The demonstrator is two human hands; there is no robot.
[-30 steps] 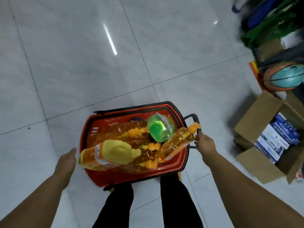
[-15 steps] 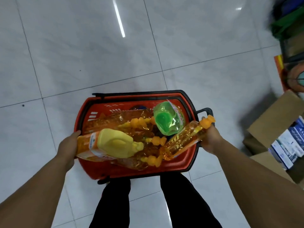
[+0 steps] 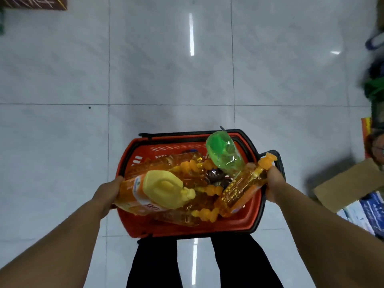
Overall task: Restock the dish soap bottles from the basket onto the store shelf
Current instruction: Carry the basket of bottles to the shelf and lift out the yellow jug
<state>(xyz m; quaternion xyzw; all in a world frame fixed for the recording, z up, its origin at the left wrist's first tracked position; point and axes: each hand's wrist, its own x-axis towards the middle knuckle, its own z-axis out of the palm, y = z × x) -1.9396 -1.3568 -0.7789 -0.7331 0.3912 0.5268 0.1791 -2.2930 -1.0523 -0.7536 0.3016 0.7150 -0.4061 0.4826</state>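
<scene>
- The floor [image 3: 166,80] is pale grey glossy tile with ceiling lights reflected in it. No store shelf is in view, so I judge you have some carrying to do before any bottle can be placed.
- A cardboard box [image 3: 349,183] lies open on the floor to the right, well apart from your load.
- The red basket [image 3: 187,228] sits between your hands, just beyond your legs. It is piled above its rim with full bottles, so expect it to be heavy and top-loaded. Keep it level.
- The big bottle [image 3: 162,190], orange with a yellow top, lies on its side at the near left, overhanging the rim. It is probably the heaviest. Take it by the moulded yellow grip, not the smooth body.
- The green bottle [image 3: 224,152] leans at the far right, cap towards you. Its clear plastic looks slick and will give if squeezed, so grasp it round the middle.
- The slim orange bottle [image 3: 243,190] slants over the right rim, its cap near the black handle [image 3: 279,161]. It could slide out first.
- Your right hand [image 3: 274,183] grasps the basket's right edge, thumb on top beside that bottle's neck.
- Your left hand [image 3: 108,192] is against the left rim. Its fingers are hidden behind the big bottle, so their grip cannot be told.
</scene>
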